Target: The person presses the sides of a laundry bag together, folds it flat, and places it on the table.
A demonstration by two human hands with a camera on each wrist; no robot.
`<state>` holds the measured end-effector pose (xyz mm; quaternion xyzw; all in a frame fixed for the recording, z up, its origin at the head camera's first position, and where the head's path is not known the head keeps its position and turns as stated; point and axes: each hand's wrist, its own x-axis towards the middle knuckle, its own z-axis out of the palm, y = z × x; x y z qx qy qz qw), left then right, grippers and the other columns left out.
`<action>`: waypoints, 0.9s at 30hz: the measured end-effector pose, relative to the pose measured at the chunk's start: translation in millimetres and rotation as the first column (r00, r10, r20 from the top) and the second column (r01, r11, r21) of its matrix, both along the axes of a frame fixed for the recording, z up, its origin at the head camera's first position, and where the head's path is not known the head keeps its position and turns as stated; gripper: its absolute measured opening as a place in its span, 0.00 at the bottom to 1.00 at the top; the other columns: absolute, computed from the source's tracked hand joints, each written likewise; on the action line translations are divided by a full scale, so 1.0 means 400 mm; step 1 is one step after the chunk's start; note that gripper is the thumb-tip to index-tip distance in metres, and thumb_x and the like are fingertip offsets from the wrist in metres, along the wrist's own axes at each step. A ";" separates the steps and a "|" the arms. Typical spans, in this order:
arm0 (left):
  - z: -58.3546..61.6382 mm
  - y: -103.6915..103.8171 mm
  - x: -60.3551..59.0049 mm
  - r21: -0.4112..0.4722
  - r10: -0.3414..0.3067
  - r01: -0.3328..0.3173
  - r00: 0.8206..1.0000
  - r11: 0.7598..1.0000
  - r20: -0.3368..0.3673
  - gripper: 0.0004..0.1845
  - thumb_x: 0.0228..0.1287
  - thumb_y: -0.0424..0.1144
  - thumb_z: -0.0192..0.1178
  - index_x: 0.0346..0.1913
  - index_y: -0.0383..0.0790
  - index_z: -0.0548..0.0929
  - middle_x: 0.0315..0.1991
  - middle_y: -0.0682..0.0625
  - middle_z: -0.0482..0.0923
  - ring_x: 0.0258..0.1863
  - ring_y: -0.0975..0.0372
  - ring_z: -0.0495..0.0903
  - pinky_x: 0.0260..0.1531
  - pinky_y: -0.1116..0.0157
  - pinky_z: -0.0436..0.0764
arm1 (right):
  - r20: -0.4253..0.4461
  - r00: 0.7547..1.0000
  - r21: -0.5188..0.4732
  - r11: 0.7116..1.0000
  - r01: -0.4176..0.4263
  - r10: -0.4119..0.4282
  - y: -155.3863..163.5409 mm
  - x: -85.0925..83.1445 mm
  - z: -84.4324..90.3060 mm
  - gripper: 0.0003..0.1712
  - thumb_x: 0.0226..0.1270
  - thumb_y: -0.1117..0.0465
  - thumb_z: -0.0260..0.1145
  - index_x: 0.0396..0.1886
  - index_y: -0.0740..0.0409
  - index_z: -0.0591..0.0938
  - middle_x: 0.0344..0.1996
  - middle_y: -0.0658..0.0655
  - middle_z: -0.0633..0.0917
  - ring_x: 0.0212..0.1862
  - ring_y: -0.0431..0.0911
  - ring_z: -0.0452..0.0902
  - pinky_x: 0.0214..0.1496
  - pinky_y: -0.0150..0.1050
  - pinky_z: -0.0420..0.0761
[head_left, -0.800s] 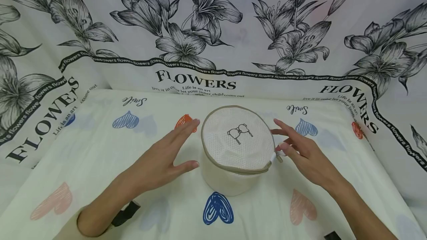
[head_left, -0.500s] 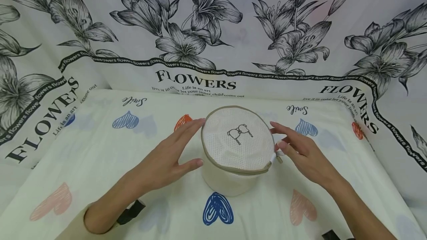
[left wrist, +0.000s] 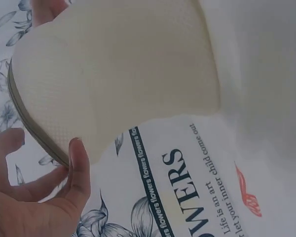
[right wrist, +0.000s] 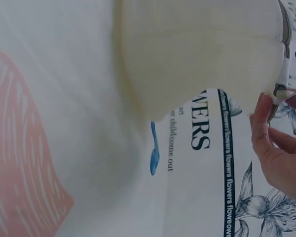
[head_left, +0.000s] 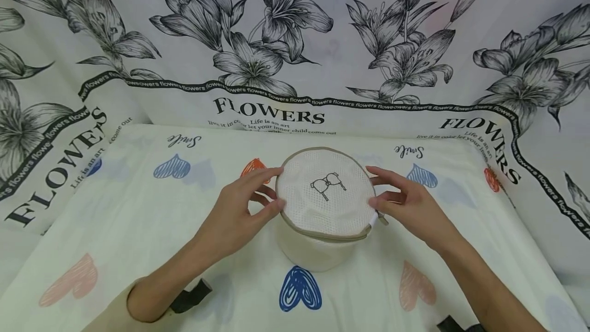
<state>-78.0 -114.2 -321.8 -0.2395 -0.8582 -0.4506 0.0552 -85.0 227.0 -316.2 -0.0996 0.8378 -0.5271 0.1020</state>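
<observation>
The round mesh bag (head_left: 326, 209) stands upright at the middle of the heart-print cloth (head_left: 138, 219), zipped lid up, just behind the blue heart (head_left: 300, 287). The left hand (head_left: 235, 214) clasps its rim at 9 o'clock, thumb and fingers curled against the tan trim; the right hand (head_left: 407, 206) holds the opposite rim at 3 o'clock, fingertips by the white zipper tab (head_left: 374, 219) — a two-sided hold that likely steadies the soft wall. Open cloth lies all round; the flower backdrop (head_left: 295, 40) rises at 12 o'clock, well apart from the bag.
</observation>
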 end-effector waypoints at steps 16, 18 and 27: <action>0.003 0.021 -0.010 0.177 0.061 -0.121 0.948 0.977 0.313 0.35 0.57 0.32 0.73 0.68 0.48 0.74 0.59 0.48 0.76 0.40 0.61 0.86 0.39 0.68 0.86 | 0.107 0.994 -0.196 0.981 -0.006 0.027 -0.016 0.000 -0.004 0.39 0.65 0.65 0.70 0.74 0.53 0.67 0.57 0.62 0.73 0.38 0.40 0.80 0.37 0.32 0.81; 0.000 0.021 -0.012 0.195 0.062 -0.135 0.937 0.971 0.343 0.32 0.57 0.31 0.72 0.65 0.48 0.76 0.59 0.47 0.75 0.40 0.59 0.86 0.38 0.67 0.86 | 0.112 0.993 -0.205 0.979 -0.008 0.032 -0.018 0.000 -0.008 0.40 0.65 0.66 0.70 0.75 0.52 0.66 0.56 0.62 0.72 0.38 0.40 0.80 0.36 0.31 0.81; -0.005 0.026 -0.005 0.221 0.046 -0.153 0.904 0.963 0.425 0.34 0.58 0.32 0.72 0.69 0.46 0.75 0.63 0.46 0.72 0.46 0.55 0.84 0.37 0.65 0.86 | 0.112 0.993 -0.202 0.979 -0.022 0.046 -0.024 0.003 -0.024 0.40 0.62 0.66 0.72 0.73 0.52 0.66 0.55 0.62 0.75 0.39 0.44 0.83 0.39 0.34 0.83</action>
